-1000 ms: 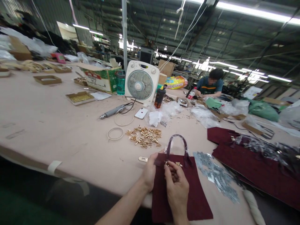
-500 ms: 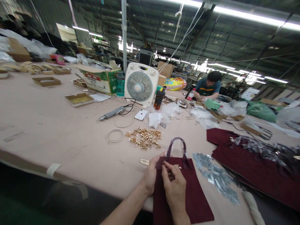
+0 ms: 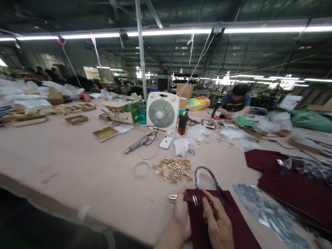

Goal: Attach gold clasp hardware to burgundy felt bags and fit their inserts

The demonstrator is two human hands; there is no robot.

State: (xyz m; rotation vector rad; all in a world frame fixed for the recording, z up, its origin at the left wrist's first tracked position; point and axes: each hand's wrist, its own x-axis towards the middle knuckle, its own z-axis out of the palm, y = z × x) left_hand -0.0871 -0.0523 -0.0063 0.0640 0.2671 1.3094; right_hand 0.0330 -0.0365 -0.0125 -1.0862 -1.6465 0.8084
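A dark red felt bag (image 3: 233, 228) with a plastic-wrapped handle (image 3: 207, 176) lies at the near table edge. My left hand (image 3: 181, 214) grips the bag's top left edge, thumb beside a gold metal fitting (image 3: 194, 200) on the front. My right hand (image 3: 219, 224) rests on the bag face, fingers curled and pinched near the top edge; what they hold is hidden. A loose gold plate (image 3: 172, 197) lies just left of the bag. A pile of gold fittings (image 3: 173, 168) sits beyond it.
Silver metal pieces (image 3: 264, 211) and more dark red bags (image 3: 293, 186) lie to the right. Farther back stand a white fan (image 3: 163, 111), a phone (image 3: 165, 142), an electric tool (image 3: 136, 144), a tape ring (image 3: 141, 168) and boxes. A co-worker (image 3: 237, 98) sits at the far side.
The camera has tilted up, so bag and hands sit lower in view. The gold fitting now shows on the bag front beside my left thumb; my right fingers have shifted slightly right.
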